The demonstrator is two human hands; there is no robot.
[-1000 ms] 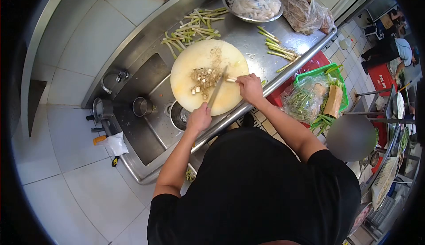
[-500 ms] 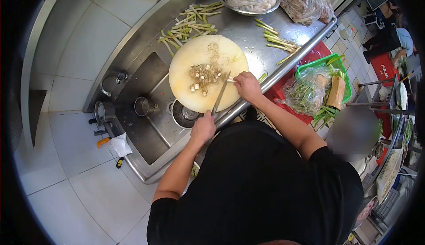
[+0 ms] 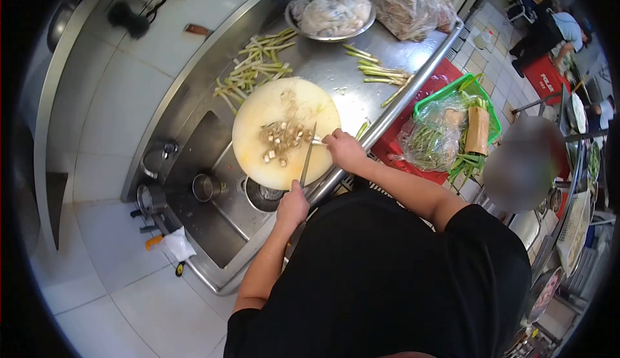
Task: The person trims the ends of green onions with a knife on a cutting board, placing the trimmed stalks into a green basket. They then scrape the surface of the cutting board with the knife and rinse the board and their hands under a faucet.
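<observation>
Your left hand (image 3: 294,204) has its grip closed round the handle of a knife (image 3: 306,157). The blade runs up & away from you across the near-right part of the round cutting board (image 3: 255,115), tip toward the board's middle.

Your right hand (image 3: 342,150) sits at the board's right edge, fingers pinched on a short pale stalk end (image 3: 317,141). The stalk lies flat on the board w/ its free end at the blade. Can't tell if steel & stalk actually touch, too small.

Just left of the blade is a heap of cut pieces (image 3: 281,139), pale chunks mixed w/ brownish trimmings, about mid-board. The board overhangs the sink (image 3: 206,157) on its near-left side. A steel cup (image 3: 205,187) stands in the basin, and the tap (image 3: 161,154) is at the sink's far rim.

On the steel tabletop (image 3: 326,61) beyond the board:
- loose green stalks (image 3: 252,67) at the back left, near the wall
- a smaller bunch of stalks (image 3: 378,73) to the right, near the tabletop's front edge
- a metal bowl (image 3: 363,27) holding something in clear plastic, further back
- a filled plastic bag (image 3: 410,6) just beside the bowl on its right

Off the tabletop on your right, a green basket (image 3: 452,92) holds bagged greens. A second person stands far off at top right, well apart from you.
</observation>
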